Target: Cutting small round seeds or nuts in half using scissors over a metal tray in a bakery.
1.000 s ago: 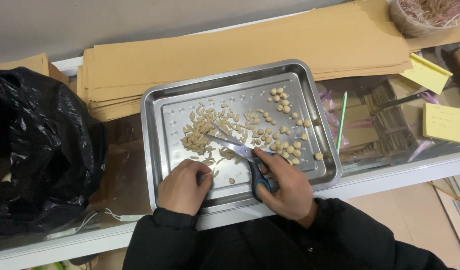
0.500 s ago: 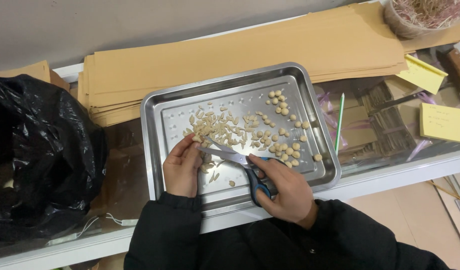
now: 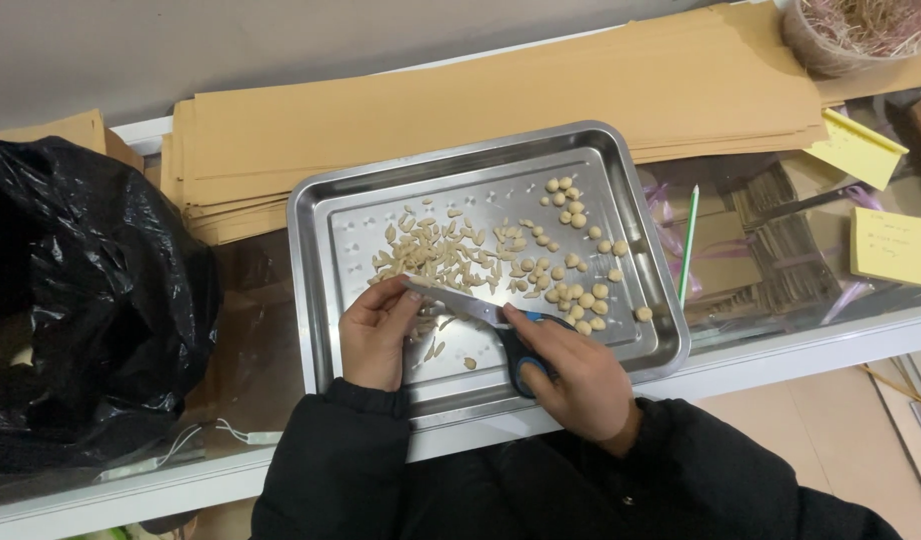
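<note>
Blue-handled scissors [image 3: 486,325] lie slanted over the tray's near part, blades pointing left beside pale cut pieces [image 3: 446,255].

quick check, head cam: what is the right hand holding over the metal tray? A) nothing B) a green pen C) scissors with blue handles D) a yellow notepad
C: the right hand grips the blue handles of the scissors, whose blades point left over the tray toward the left hand; the green pen lies off the tray to the right.
</note>
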